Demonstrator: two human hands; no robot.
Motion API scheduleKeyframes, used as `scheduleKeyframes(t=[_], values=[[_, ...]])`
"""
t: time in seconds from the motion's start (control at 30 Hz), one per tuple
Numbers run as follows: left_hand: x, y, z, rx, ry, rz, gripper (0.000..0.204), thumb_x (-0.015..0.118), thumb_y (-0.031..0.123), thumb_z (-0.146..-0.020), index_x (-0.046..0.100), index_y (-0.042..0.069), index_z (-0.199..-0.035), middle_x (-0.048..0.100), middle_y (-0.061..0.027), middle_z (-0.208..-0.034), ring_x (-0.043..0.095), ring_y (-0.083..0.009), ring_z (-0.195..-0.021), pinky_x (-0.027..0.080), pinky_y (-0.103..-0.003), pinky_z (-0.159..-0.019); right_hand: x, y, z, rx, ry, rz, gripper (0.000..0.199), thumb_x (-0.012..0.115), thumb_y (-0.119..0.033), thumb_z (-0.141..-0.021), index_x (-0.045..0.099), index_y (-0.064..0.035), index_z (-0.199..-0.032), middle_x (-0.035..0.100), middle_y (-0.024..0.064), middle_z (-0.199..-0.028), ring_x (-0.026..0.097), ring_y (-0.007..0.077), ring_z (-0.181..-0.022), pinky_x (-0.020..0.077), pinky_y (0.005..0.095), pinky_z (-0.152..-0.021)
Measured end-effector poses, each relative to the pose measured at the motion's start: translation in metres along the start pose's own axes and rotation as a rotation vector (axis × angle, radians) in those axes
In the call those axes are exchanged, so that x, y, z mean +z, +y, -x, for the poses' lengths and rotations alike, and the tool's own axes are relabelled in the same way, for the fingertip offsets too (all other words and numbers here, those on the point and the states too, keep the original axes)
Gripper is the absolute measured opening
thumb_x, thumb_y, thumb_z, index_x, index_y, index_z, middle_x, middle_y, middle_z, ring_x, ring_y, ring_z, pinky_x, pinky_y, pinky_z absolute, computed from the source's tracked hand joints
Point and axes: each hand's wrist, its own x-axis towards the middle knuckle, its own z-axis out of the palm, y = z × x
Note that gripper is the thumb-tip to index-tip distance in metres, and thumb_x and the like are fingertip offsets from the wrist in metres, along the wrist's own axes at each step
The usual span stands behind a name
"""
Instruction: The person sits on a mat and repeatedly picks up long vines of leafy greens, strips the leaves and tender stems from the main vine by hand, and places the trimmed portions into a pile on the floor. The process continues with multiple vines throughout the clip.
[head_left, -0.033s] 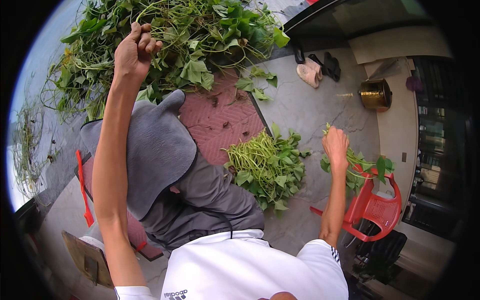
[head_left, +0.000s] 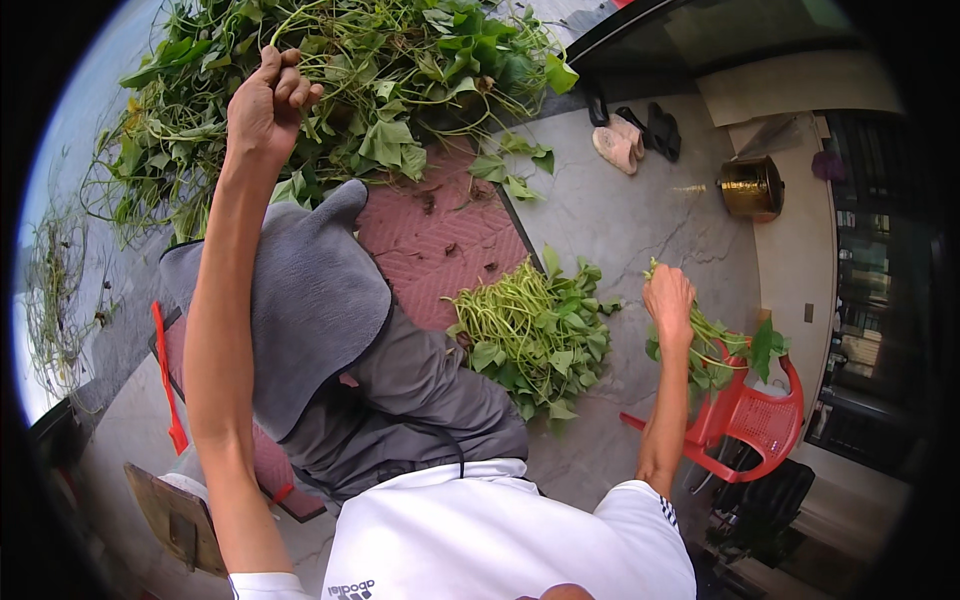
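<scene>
The left hand (head_left: 268, 105) reaches far into the big heap of leafy vines (head_left: 390, 70), fingers curled around a stem. A sorted pile of greens (head_left: 535, 335) lies on the floor mid-scene. At right, the right hand (head_left: 668, 297) clenches a bunch of greens (head_left: 720, 345) above the red basket (head_left: 755, 420).

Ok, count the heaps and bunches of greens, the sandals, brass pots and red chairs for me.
Greens: 3 (big pile, sorted heap, bunch in the right hand)
Sandals: 2 pairs
Brass pot: 1
Red chair: 1
Total: 7
</scene>
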Motion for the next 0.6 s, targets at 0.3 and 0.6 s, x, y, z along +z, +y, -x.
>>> scheduleKeyframes(t=[0.3,0.6], values=[[-0.007,-0.004,0.001,-0.056,-0.014,-0.028,0.036,0.051,0.036,-0.112,0.058,0.000,-0.110,0.033,0.0042,-0.062,0.038,-0.0125,-0.058,0.048,-0.035,-0.076,0.218,-0.138,0.033,0.268,-0.239,-1.007,0.041,0.080,-0.029,-0.086,0.066,0.0095,-0.085,0.068,0.0297,-0.080,0.063,0.0433,-0.070,0.0484,0.0527,-0.069],[-0.006,0.005,0.010,-0.056,0.074,-0.022,0.031,0.050,0.033,-0.113,0.057,0.004,-0.105,0.029,0.0048,-0.061,0.032,-0.0114,-0.056,0.045,-0.031,-0.074,0.294,-0.197,0.037,0.408,-0.093,-1.167,0.102,0.095,-0.022,-0.069,0.045,0.0011,-0.155,0.063,0.0240,-0.140,0.061,0.0394,-0.126,0.0498,0.0460,-0.105]])
